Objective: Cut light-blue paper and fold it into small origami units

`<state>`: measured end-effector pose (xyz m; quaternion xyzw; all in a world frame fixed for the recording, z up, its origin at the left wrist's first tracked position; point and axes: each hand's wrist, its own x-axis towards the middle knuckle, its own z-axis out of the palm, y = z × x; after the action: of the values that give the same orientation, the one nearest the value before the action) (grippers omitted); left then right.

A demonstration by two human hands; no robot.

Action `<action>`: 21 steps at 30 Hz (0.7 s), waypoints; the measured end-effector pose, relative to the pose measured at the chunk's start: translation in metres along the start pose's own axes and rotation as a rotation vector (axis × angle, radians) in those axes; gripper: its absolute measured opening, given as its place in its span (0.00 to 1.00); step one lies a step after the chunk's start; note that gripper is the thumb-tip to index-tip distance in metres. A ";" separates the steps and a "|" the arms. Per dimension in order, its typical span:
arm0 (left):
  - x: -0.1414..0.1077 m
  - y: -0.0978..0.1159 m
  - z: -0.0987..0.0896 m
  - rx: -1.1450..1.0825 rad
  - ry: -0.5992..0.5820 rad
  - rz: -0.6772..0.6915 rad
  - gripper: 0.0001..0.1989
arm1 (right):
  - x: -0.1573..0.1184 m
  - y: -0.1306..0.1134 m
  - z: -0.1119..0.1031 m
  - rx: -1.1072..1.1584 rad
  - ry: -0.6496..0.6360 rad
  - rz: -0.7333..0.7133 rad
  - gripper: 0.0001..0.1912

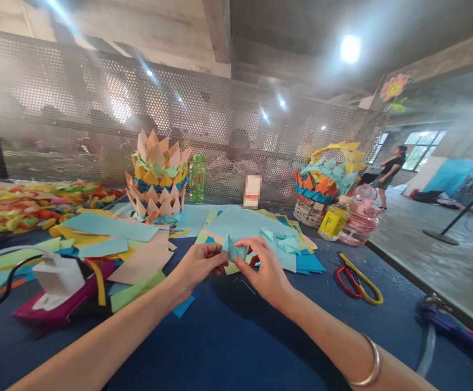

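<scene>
Between my two hands is a small folded piece of light blue paper (238, 252), held just above the table. My left hand (204, 260) pinches its left corner with thumb and fingertips. On the other side, my right hand (265, 266) grips the right edge between thumb and bent fingers. More folded light blue paper pieces (282, 241) lie just behind my right hand. They rest on a stack of coloured paper sheets (236, 220), light blue on top.
Red-and-yellow scissors (358, 283) and a glue gun (450, 320) lie at right. Two folded-paper baskets (157, 184) (315, 203), a green bottle (196, 180) and a pink bottle (359, 217) stand behind. At left are a power strip (63, 296) and loose folded pieces (44, 203).
</scene>
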<state>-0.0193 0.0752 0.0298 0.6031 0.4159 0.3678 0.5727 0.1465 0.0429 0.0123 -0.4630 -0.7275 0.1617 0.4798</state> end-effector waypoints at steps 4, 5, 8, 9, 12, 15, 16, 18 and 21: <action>-0.002 0.002 0.003 0.006 -0.011 0.021 0.12 | 0.001 0.006 0.003 -0.020 -0.005 0.017 0.12; -0.002 0.002 0.003 -0.008 -0.017 0.016 0.12 | 0.001 0.006 0.003 -0.013 -0.006 0.025 0.12; -0.001 0.000 0.001 -0.077 -0.037 -0.032 0.11 | 0.001 0.006 0.004 0.023 -0.008 0.045 0.06; 0.000 -0.001 0.001 -0.105 -0.042 -0.050 0.11 | 0.001 0.005 0.004 0.034 -0.007 0.048 0.05; 0.001 -0.005 -0.001 -0.183 -0.015 -0.087 0.10 | 0.000 0.003 0.004 0.047 0.013 0.038 0.06; 0.001 -0.007 -0.002 -0.237 0.010 -0.122 0.10 | -0.001 0.002 0.005 0.043 0.039 0.020 0.05; 0.001 -0.008 -0.003 -0.249 -0.001 -0.128 0.10 | -0.001 0.002 0.005 0.043 0.042 0.014 0.05; 0.001 -0.008 -0.003 -0.265 -0.037 -0.139 0.10 | -0.001 0.001 0.005 0.042 0.044 0.006 0.05; 0.000 -0.008 -0.004 -0.279 -0.073 -0.154 0.09 | -0.001 0.000 0.004 0.032 0.051 -0.006 0.05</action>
<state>-0.0232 0.0770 0.0221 0.4970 0.3851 0.3547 0.6920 0.1434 0.0431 0.0094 -0.4572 -0.7135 0.1601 0.5062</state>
